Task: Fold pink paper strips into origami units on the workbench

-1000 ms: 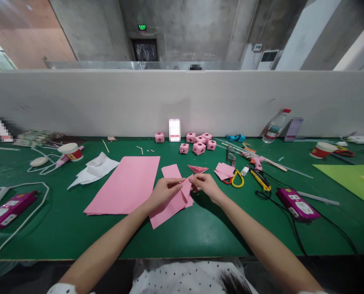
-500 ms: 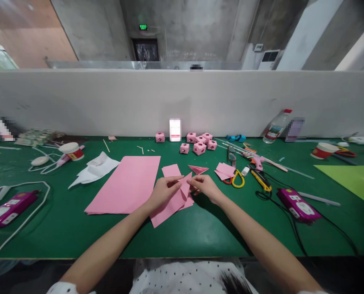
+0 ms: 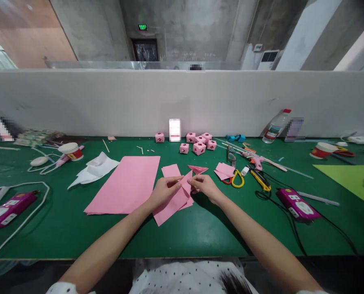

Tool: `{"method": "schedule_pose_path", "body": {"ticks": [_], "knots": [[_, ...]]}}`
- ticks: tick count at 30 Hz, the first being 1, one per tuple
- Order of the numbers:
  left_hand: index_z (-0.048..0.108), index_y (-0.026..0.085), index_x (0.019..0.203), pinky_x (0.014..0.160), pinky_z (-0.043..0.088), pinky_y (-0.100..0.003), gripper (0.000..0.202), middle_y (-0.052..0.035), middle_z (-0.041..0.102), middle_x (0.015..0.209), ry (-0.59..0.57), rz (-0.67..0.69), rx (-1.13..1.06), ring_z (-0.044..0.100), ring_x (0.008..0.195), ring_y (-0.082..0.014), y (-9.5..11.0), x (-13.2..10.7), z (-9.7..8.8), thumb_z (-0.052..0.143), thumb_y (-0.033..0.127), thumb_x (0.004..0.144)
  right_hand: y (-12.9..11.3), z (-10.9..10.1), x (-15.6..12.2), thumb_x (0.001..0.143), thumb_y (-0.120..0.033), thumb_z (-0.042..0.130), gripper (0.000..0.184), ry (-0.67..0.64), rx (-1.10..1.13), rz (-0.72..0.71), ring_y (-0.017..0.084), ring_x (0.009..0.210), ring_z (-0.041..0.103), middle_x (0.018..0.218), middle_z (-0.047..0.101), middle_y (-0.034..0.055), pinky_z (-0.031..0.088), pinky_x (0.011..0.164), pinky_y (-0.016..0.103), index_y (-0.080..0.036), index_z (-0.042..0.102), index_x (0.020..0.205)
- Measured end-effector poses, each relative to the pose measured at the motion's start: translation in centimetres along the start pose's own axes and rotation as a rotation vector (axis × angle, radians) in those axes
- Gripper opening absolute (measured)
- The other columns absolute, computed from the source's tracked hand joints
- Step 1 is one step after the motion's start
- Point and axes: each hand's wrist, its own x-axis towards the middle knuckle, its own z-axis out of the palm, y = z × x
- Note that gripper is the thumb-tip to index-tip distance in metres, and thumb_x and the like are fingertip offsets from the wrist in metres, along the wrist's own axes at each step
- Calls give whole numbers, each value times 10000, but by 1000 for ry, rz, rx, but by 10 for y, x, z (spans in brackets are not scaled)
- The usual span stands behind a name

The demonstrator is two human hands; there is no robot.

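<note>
Between my two hands is a piece of pink paper (image 3: 173, 205), its upper right end bent over into a pointed flap. My left hand (image 3: 166, 190) pinches it from the left, thumb and fingers pressed together. From the right, my right hand (image 3: 205, 186) pinches the paper's edge near the flap. Beneath it lie more pink paper pieces, partly covered. A small folded pink paper (image 3: 198, 169) rests just beyond my right hand. A stack of large pink sheets (image 3: 128, 183) lies left of my left hand.
Several pink paper cubes (image 3: 199, 148) and a lit phone (image 3: 175, 130) stand by the partition. Pink paper squares (image 3: 224, 170), yellow-handled scissors (image 3: 238, 179), a utility knife (image 3: 260, 180), a pink glue gun (image 3: 256, 161) and a purple power strip (image 3: 298, 204) lie to the right. White tissue (image 3: 95, 169) lies left.
The held pink paper has turned slightly, its lower corner shifting a little to the right. Both hands keep their pinch in nearly the same place.
</note>
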Motion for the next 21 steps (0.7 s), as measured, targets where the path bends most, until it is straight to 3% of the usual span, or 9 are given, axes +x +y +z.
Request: {"method": "schedule_pose_path", "body": {"ticks": [11, 21], "knots": [[684, 158, 1139, 1024, 438, -409, 408, -93, 656, 1204, 22, -4, -68, 605, 1143, -273, -2, 0, 0, 659, 360, 786, 1, 3, -2, 624, -521, 778, 405, -34, -4, -10, 128, 555, 589, 581, 602, -3, 534, 567, 267, -150, 635, 699], [711, 167, 1090, 1019, 447, -409, 382, -96, 678, 1162, 67, -17, -39, 622, 1117, -275, -1, 2, -2, 677, 369, 768, 1, 2, 0, 633, -513, 771, 382, 3, -3, -26, 131, 545, 589, 570, 598, -11, 531, 574, 276, -163, 626, 676]]}}
